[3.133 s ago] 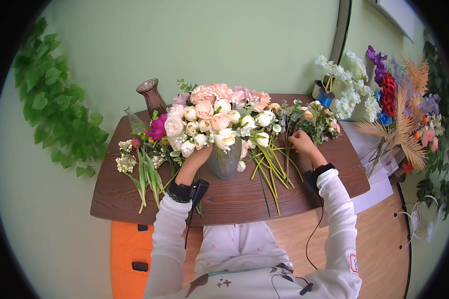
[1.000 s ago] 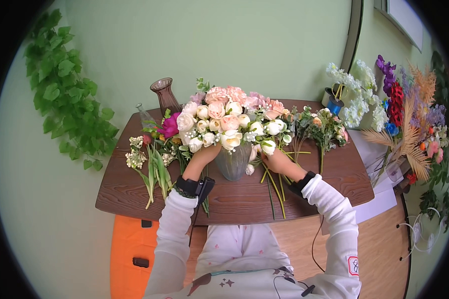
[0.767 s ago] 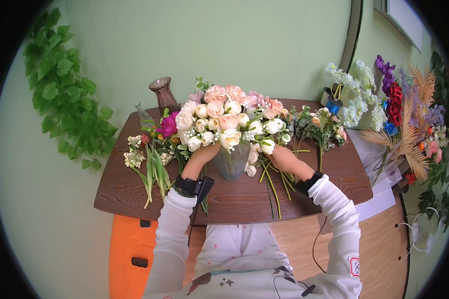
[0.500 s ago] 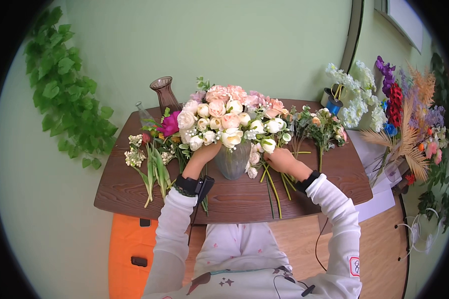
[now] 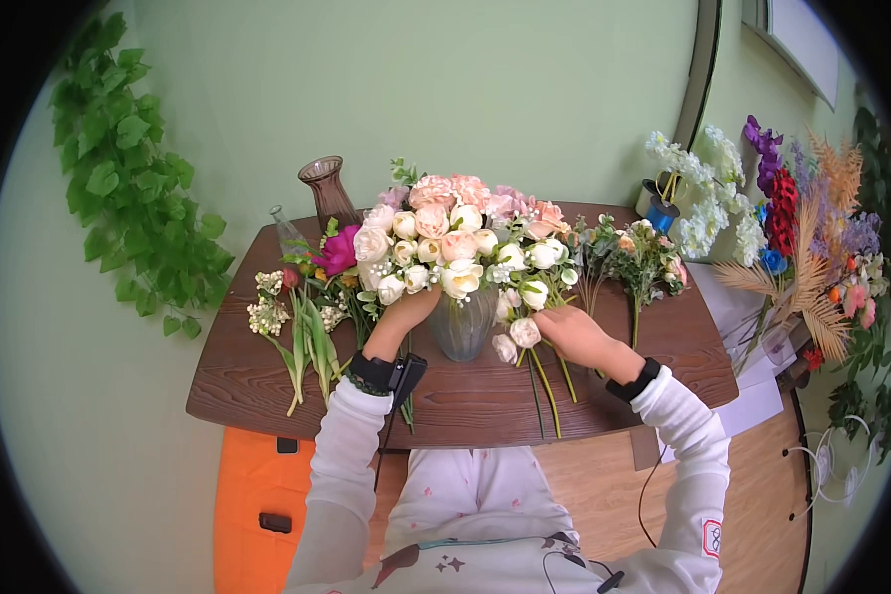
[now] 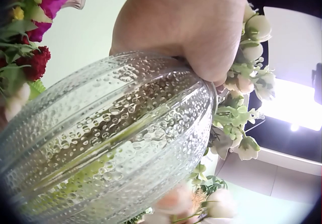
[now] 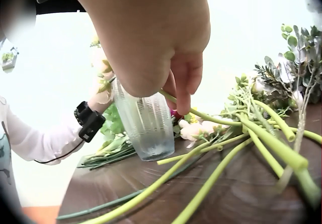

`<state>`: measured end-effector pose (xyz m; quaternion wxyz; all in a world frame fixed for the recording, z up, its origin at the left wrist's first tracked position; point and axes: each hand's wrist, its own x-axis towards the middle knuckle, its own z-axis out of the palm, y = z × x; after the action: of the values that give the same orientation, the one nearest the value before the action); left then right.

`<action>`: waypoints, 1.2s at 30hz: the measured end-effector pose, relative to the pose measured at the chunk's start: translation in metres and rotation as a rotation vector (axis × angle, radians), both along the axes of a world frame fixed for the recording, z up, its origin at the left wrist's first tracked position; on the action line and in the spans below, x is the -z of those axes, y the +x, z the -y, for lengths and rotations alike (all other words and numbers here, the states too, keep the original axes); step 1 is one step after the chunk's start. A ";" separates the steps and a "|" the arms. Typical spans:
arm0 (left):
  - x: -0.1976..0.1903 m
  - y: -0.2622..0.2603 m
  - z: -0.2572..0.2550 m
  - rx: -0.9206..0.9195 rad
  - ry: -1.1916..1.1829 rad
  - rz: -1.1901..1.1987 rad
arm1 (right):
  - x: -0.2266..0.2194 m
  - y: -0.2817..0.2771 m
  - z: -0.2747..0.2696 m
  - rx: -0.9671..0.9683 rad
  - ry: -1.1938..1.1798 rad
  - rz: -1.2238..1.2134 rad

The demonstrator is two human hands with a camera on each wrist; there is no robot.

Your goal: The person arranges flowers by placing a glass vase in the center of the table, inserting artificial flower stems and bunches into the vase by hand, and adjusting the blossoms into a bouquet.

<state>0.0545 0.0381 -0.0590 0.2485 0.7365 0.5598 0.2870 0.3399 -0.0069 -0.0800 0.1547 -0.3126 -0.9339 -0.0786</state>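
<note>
A ribbed, dimpled clear glass vase [image 5: 462, 334] stands at mid-table, filled with a dome of pink, cream and white artificial flowers [image 5: 444, 230]. My left hand [image 5: 404, 319] grips the vase's neck beneath the blooms; the left wrist view has this hand [image 6: 181, 25] wrapped over the rim, its fingertips hidden behind the glass. To the right of the vase, my right hand [image 5: 579, 339] pinches a green flower stem [image 7: 214, 118] between thumb and fingers, as the right wrist view shows. Pale blush-white roses [image 5: 525, 333] hang beside its fingertips, above loose green stems [image 5: 544, 391].
White berry sprigs [image 5: 267, 312] and tulip leaves [image 5: 312, 346] lie on the left of the brown table [image 5: 445, 421]. Behind them stand a purplish glass vase [image 5: 329, 188] and a small clear bottle [image 5: 289, 233]. Leafy sprays [image 5: 645, 259] lie at right.
My right hand has come left from the stems at right to beside the vase, then shifted slightly right and toward me. The blush-white roses have swung out beside it. My left hand stays on the vase.
</note>
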 end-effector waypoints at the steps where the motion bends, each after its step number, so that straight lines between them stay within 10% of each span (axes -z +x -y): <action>1: 0.001 0.000 -0.001 0.000 0.019 -0.013 | -0.002 -0.001 0.008 -0.013 -0.029 -0.051; 12: -0.003 0.001 0.005 0.010 0.076 0.028 | -0.026 0.020 0.068 -0.021 -0.456 -0.616; 21: -0.005 0.002 0.004 -0.008 -0.004 -0.001 | -0.114 0.004 0.109 -0.342 0.059 -1.367; 36: 0.005 -0.001 -0.002 0.068 0.092 0.129 | -0.130 -0.059 0.081 -0.423 0.194 -0.994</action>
<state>0.0537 0.0405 -0.0640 0.2596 0.7457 0.5037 0.3505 0.2804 -0.0878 0.0503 0.6178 -0.1019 -0.7793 0.0257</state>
